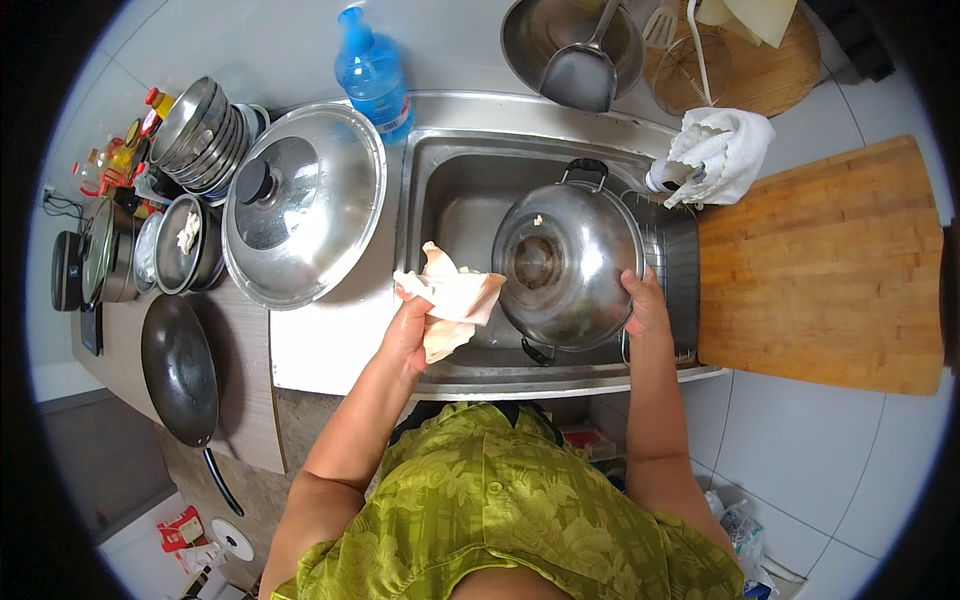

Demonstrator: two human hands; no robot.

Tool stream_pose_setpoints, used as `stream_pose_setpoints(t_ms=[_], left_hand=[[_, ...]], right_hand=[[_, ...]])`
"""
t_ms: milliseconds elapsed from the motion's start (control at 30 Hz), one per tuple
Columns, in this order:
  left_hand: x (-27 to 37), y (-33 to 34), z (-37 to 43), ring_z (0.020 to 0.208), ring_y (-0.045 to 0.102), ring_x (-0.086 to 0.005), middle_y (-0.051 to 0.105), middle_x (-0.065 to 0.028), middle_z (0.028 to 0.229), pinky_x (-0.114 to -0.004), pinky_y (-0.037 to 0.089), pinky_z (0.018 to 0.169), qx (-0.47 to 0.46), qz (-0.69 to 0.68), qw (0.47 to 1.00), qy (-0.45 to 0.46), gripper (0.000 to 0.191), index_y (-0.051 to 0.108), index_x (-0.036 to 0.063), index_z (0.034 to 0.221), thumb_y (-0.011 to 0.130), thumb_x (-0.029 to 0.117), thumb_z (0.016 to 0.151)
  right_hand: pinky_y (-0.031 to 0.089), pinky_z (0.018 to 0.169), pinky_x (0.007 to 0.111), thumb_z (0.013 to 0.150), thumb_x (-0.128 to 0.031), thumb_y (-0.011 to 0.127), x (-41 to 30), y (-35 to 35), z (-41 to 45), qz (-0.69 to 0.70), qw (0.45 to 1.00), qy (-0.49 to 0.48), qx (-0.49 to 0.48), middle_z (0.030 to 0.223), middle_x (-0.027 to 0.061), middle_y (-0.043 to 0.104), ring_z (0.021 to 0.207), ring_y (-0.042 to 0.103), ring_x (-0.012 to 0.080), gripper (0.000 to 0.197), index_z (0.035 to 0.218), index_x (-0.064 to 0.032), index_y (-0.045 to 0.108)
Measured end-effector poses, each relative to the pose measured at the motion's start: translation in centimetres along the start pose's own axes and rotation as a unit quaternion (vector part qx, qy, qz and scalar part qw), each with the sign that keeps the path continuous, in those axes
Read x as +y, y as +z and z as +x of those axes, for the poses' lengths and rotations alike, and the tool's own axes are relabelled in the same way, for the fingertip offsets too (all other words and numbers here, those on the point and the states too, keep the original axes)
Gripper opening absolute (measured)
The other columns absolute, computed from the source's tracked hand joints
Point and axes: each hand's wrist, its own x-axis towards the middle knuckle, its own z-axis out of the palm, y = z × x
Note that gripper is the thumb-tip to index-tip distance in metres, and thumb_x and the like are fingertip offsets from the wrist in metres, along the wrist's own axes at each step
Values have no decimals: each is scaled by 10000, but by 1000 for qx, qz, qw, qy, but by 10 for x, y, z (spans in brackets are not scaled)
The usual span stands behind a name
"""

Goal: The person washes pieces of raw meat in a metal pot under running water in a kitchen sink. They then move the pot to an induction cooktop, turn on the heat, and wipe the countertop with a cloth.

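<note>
My left hand (409, 330) grips a crumpled, pale cloth or wipe (454, 300) over the left part of the sink (465, 176). In my right hand (646, 304) is the rim of a stainless steel wok (577, 259), tipped so that its rounded outside faces me and left. Two black loop handles show on it, one at the far side and one at the near side. A brown stain marks the base, and a small pale scrap sticks above it. The wok's inside is hidden. A wire rack (660, 240) shows behind it at the sink's right.
A domed steel lid (337, 187) lies left of the sink, near a blue pump bottle (379, 86). Stacked steel bowls (199, 139) and a black frying pan (178, 367) are farther left. Right of the sink stand a towel-draped faucet (720, 154) and a wooden cutting board (817, 277).
</note>
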Motion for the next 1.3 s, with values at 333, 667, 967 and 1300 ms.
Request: stream_pose_setpoints(t_ms=[333,667,967,1300], left_hand=[[2,-14,5,918,633,-226,591,-143,1079,-333,563,723,-20,9,1000,-5,398,446,6,1194,563,182,857],[17,8,-5,923,637,-218,629,-123,1036,-355,541,804,-68,218,971,71,427,513,-9,1142,600,-80,730],[23,11,-7,879,615,-139,636,-50,955,-277,503,786,-127,458,868,144,354,568,33,1011,735,37,699],[12,2,-2,937,635,-212,615,-118,1063,-330,560,794,-145,6,989,8,583,454,86,1257,727,107,742]], right_hand=[[476,755,269,757,-150,750,-2,26,1,-154,988,-10,-24,904,34,635,804,584,122,338,1026,-6,604],[379,567,256,882,-251,609,-20,70,-5,-383,920,-77,-39,678,-30,523,636,426,58,269,813,10,601],[289,474,252,877,-237,614,-47,48,45,-492,864,-91,-60,571,-73,361,559,316,40,363,601,-41,483],[271,447,316,866,-299,625,-30,50,61,-487,858,-165,1,521,7,297,521,265,100,465,574,-9,408]])
